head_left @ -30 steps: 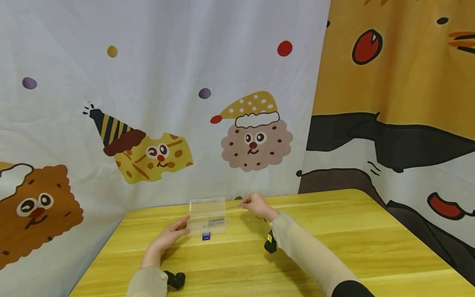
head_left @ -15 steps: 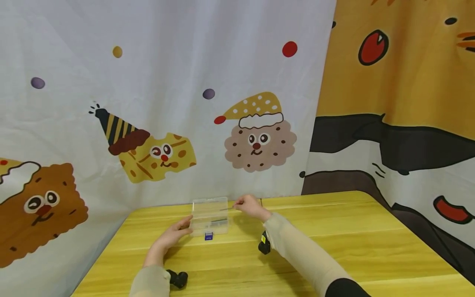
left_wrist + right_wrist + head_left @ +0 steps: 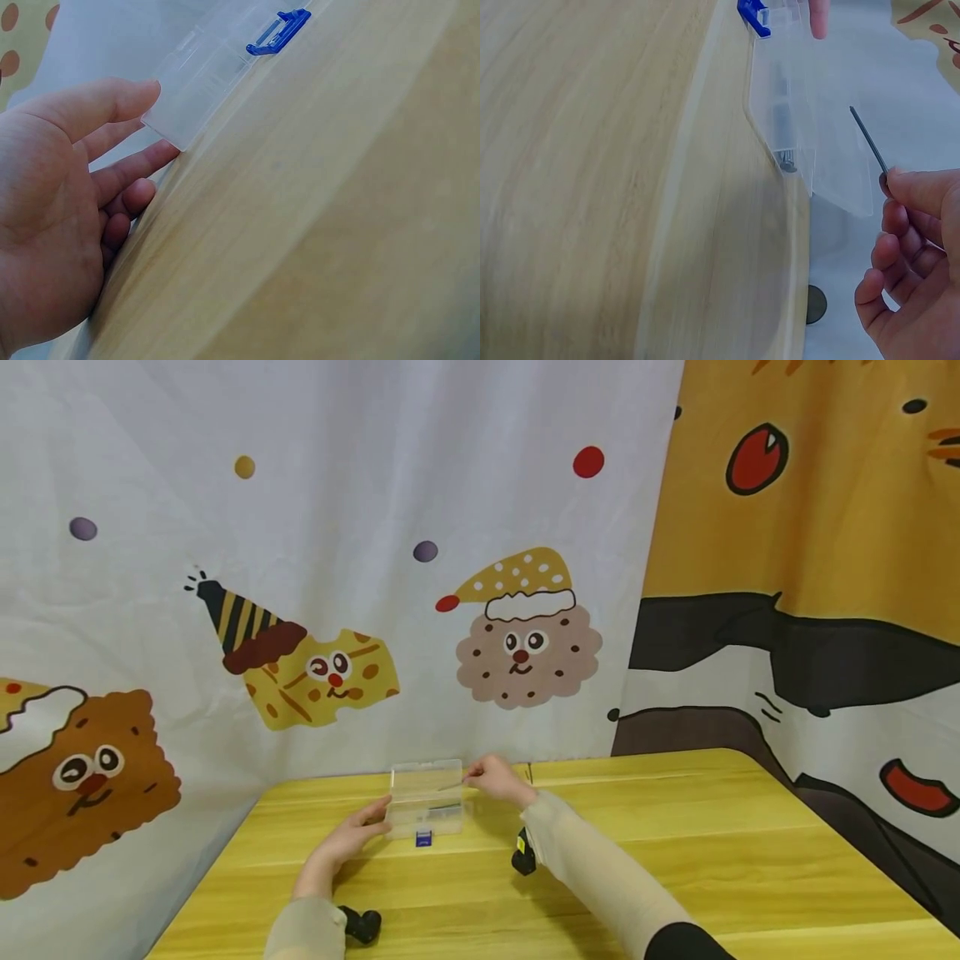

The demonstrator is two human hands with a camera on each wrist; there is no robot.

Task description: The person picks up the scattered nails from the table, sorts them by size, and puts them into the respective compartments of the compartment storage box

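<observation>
A clear plastic box (image 3: 425, 818) with its lid (image 3: 427, 777) raised stands near the table's back edge. Its blue latch (image 3: 281, 34) hangs at the front. My left hand (image 3: 352, 837) holds the box's left end, thumb at its corner and fingers round the other side. Between thumb and forefinger, my right hand (image 3: 922, 232) pinches a thin grey nail (image 3: 868, 139) by its head end. The nail's point slants toward the box, over the lid side. Inside the box lie more nails (image 3: 786, 159), blurred through the plastic.
The wood-patterned table (image 3: 645, 835) reaches back to a cloth (image 3: 337, 527) printed with cartoon snacks. A thin dark sliver (image 3: 529, 772) shows behind the right wrist. Black camera mounts (image 3: 522, 853) are worn on both wrists.
My right hand has moved left with the nail, from beside the box to its right edge. The left hand stays at the box's left end. The head view has shifted slightly.
</observation>
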